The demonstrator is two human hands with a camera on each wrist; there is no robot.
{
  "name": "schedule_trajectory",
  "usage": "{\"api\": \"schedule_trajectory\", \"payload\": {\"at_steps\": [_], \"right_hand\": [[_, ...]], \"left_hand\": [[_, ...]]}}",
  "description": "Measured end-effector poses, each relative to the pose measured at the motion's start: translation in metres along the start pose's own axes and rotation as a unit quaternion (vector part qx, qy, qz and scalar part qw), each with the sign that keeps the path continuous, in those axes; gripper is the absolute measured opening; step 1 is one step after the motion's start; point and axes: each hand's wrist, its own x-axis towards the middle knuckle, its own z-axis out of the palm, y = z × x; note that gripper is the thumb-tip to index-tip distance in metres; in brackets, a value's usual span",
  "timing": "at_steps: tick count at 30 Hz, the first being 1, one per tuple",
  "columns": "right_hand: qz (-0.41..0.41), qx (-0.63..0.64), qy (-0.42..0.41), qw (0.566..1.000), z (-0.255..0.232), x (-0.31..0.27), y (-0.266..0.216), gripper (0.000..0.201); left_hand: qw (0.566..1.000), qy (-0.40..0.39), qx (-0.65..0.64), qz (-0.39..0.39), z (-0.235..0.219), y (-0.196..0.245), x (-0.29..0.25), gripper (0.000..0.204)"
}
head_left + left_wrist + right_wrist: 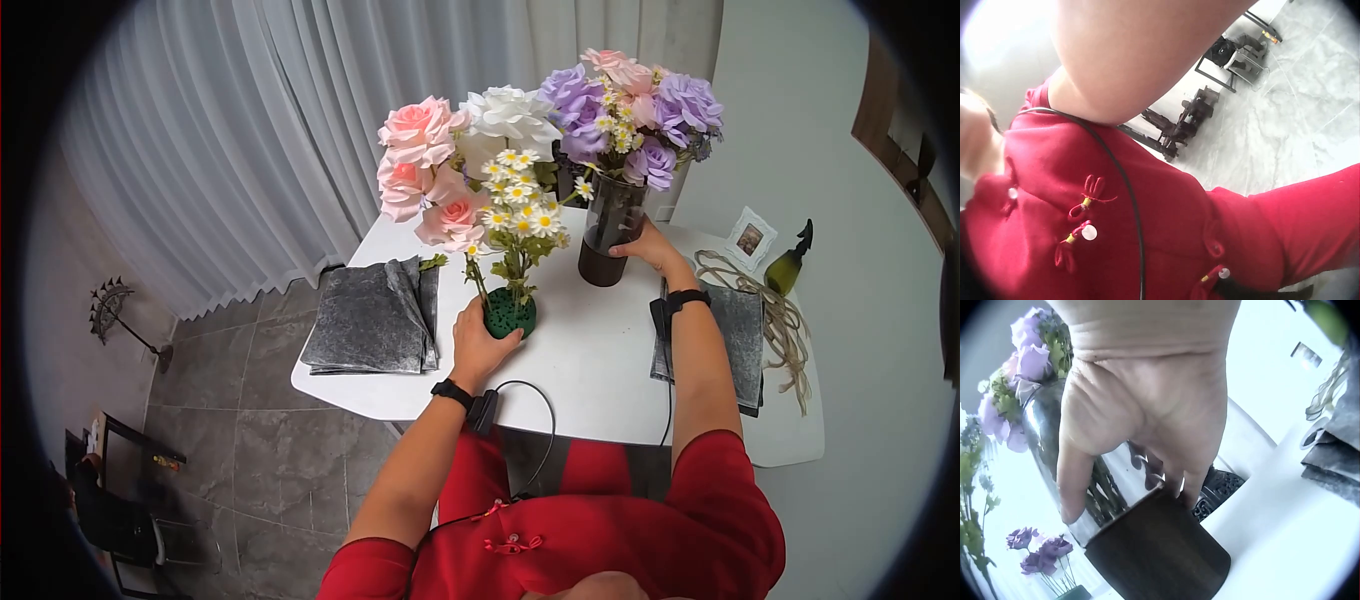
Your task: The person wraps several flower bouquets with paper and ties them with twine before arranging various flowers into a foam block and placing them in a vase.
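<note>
My left hand (480,345) holds a round green floral foam block (509,316) from its near left side, thumb along the front. Pink roses (418,132), a white rose (510,113) and small daisies (520,190) rise from the foam. My right hand (645,248) grips a tall glass vase (615,205) just above its dark brown base (1160,544), thumb on one side and fingers round the other. The vase stands on the white table and carries purple roses (688,100) and pink ones. The left wrist view shows red clothing and an arm, not the left hand.
Folded grey cloths (370,320) lie at the table's left, more grey cloth (735,335) at the right under my right forearm. Beside that are a rope bundle (785,330), a white picture frame (750,238) and a green bottle (785,270). A cable (550,420) hangs near my left wrist.
</note>
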Motion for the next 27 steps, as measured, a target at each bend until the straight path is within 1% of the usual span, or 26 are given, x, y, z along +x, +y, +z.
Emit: {"api": "schedule_trajectory", "payload": {"at_steps": [1,2,4,5,7,8,10,11,13,15,16,17,18,19,20,21,23,24,25,27], "right_hand": [[0.024,0.009,-0.031,0.999,-0.005,-0.001,-0.003,0.109],[0.025,0.007,-0.028,0.999,-0.008,0.001,-0.001,0.109],[0.044,0.042,-0.079,0.995,-0.012,0.005,0.001,0.109],[0.042,0.039,-0.080,0.995,-0.013,0.005,0.003,0.109],[0.083,0.044,-0.036,0.995,-0.009,0.001,0.004,0.102],[0.081,0.044,-0.041,0.995,-0.007,-0.002,0.002,0.102],[0.067,0.063,-0.031,0.995,0.000,-0.004,-0.003,0.104],[0.064,0.065,-0.039,0.995,0.003,-0.004,0.006,0.104],[0.053,0.075,0.022,0.996,0.004,-0.008,0.017,0.104],[0.054,0.070,0.017,0.996,0.005,-0.011,0.021,0.104],[0.030,0.058,0.065,0.996,0.006,-0.012,0.019,0.101],[0.006,0.044,0.114,0.992,0.005,-0.014,0.018,0.098],[0.007,0.043,0.115,0.992,0.005,-0.014,0.016,0.098],[-0.053,0.027,0.214,0.975,0.006,-0.011,0.009,0.089],[-0.111,0.009,0.313,0.943,0.005,-0.009,0.002,0.080],[-0.109,0.006,0.322,0.941,0.004,-0.007,-0.005,0.080],[-0.202,0.031,0.387,0.899,0.002,-0.002,-0.025,0.059],[-0.228,0.000,0.420,0.879,0.003,0.001,-0.036,0.048],[-0.225,-0.005,0.427,0.876,0.003,-0.002,-0.050,0.048],[-0.126,-0.090,0.417,0.895,0.004,-0.009,-0.078,0.042]], "left_hand": [[1.000,0.003,-0.008,-0.006,0.000,0.001,0.000,0.081],[1.000,0.007,-0.016,-0.011,0.000,0.002,0.001,0.082],[1.000,0.015,-0.011,-0.008,-0.002,0.005,0.000,0.081],[1.000,0.023,-0.003,-0.007,-0.002,0.007,0.000,0.081],[1.000,0.019,0.008,-0.005,0.000,0.007,-0.001,0.082],[1.000,0.009,0.023,0.001,-0.001,0.006,-0.002,0.083],[1.000,0.013,0.027,-0.004,0.000,0.007,-0.002,0.084],[1.000,0.014,0.028,-0.005,0.000,0.006,-0.002,0.085],[0.999,0.012,0.039,-0.015,0.003,0.002,-0.001,0.086],[0.999,0.023,0.031,0.021,0.005,-0.002,-0.001,0.084],[1.000,0.000,0.020,-0.012,0.002,0.001,-0.001,0.084],[1.000,-0.001,0.020,-0.013,0.000,0.006,-0.001,0.084],[0.999,-0.016,0.016,-0.038,-0.004,0.010,-0.002,0.083],[0.998,-0.032,0.011,-0.060,-0.005,0.013,-0.001,0.081],[0.999,-0.002,0.014,-0.038,-0.003,0.014,-0.002,0.079],[0.999,-0.008,0.010,-0.031,-0.002,0.014,-0.003,0.079],[0.999,0.001,0.013,-0.031,-0.003,0.015,-0.002,0.079],[0.999,-0.003,0.020,-0.034,-0.002,0.016,-0.002,0.080],[0.999,-0.009,0.016,-0.028,-0.001,0.016,-0.002,0.080],[0.999,-0.002,0.019,-0.027,0.000,0.014,-0.002,0.080]]}}
